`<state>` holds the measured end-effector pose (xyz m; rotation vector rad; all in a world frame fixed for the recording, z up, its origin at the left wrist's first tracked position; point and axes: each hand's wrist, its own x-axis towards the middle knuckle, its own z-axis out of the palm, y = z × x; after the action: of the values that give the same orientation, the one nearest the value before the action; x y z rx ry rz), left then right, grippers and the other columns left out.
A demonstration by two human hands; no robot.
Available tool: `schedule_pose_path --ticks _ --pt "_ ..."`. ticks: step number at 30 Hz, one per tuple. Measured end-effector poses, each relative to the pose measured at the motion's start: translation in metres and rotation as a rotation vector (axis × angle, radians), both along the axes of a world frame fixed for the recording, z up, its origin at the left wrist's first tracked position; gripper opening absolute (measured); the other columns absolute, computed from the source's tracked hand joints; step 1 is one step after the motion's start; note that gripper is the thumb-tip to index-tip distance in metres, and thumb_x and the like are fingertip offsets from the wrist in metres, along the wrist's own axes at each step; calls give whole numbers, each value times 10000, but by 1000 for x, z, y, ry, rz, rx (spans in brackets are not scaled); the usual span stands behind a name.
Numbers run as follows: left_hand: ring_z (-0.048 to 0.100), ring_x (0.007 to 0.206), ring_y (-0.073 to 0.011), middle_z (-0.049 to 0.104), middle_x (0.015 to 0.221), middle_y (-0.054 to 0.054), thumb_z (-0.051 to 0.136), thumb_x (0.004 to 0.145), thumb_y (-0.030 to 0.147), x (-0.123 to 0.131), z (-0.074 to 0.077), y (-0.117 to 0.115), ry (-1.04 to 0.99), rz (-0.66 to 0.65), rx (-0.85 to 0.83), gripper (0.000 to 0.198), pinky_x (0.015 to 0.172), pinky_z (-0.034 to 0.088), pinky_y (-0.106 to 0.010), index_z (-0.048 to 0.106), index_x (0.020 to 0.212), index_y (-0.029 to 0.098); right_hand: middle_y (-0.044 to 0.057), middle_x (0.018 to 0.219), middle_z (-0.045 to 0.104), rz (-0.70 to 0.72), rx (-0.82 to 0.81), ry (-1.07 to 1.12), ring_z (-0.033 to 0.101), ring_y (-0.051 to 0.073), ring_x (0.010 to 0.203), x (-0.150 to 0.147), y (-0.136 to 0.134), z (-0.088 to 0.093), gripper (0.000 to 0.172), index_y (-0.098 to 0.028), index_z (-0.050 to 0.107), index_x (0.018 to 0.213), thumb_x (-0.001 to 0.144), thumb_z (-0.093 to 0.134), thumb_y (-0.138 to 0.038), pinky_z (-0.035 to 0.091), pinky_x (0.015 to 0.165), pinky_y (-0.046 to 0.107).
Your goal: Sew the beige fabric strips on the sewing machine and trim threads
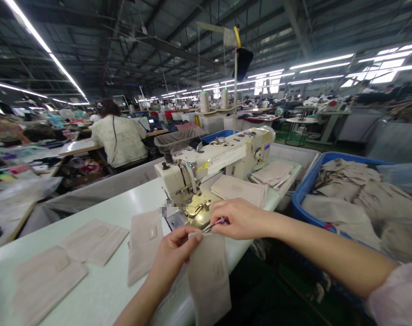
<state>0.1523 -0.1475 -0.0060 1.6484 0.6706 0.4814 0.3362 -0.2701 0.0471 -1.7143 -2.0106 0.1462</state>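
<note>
My left hand (176,252) pinches the top edge of a beige fabric piece (209,276) that hangs over the front edge of the white sewing table (100,290). My right hand (238,218) is closed on small thread snips (215,223), their tips at the fabric's top edge, just in front of the needle plate of the cream sewing machine (215,165). Another beige piece (143,246) lies flat just left of my left hand.
Two more beige pieces (93,242) (46,280) lie on the table's left part. Stacked pieces (239,188) sit by the machine. A blue bin (355,199) full of fabric stands at right. A person (119,136) sits with their back turned at a station behind.
</note>
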Motion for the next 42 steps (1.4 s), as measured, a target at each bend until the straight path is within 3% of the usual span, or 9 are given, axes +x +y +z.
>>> schedule_pose_path --ticks 10,14,18,22,26,30,39,42 --pt "571 774 -167 695 847 -17 721 755 453 -1 -2 4 -107 -22 -33 265 676 419 -225 685 806 196 -1 879 650 -10 -20 33 580 151 811 3 -2 3 67 -185 652 776 824 642 -140 368 707 247" --pt "584 797 -179 698 886 -27 725 757 456 -1 -1 4 -150 5 -39 268 693 429 -236 680 797 195 -17 815 610 -115 -67 249 537 140 745 9 -6 1 31 -194 625 873 848 618 -179 350 672 250" --pt "587 809 -190 695 886 -36 718 769 461 -1 -2 3 -142 11 -19 276 696 433 -245 688 815 190 -28 808 559 -213 -63 437 501 123 695 4 -5 -15 200 -182 572 994 843 664 -274 369 611 226" --pt "590 819 -200 696 855 -37 719 767 456 0 -4 3 -141 -8 7 270 713 444 -258 701 818 192 -22 864 544 -164 -33 701 471 105 677 -12 2 -34 399 -171 634 955 676 844 -362 365 580 216" --pt "599 876 -206 706 877 -34 721 772 428 0 -2 2 -143 -25 23 232 775 449 -264 709 806 199 -30 812 534 -145 40 827 458 98 657 -24 7 -42 290 -156 670 840 674 842 -322 345 583 224" --pt "600 871 -206 710 874 -36 738 760 420 -1 0 0 -149 -34 11 230 785 452 -270 716 815 197 -32 746 550 -147 8 891 446 96 621 -27 10 -41 203 -148 672 772 712 799 -294 326 557 226" --pt "601 916 -213 716 920 -43 744 767 402 -1 -8 2 -176 4 -18 220 819 447 -271 730 831 192 -43 627 536 -243 -41 924 440 105 585 -21 5 -48 212 -156 642 747 717 757 -331 318 528 229" --pt "592 849 -196 701 863 -30 736 772 404 -1 -8 1 -144 13 -47 227 753 442 -257 729 844 190 -44 634 538 -241 -27 922 451 103 582 -20 3 -48 173 -156 634 733 727 732 -299 330 532 226"
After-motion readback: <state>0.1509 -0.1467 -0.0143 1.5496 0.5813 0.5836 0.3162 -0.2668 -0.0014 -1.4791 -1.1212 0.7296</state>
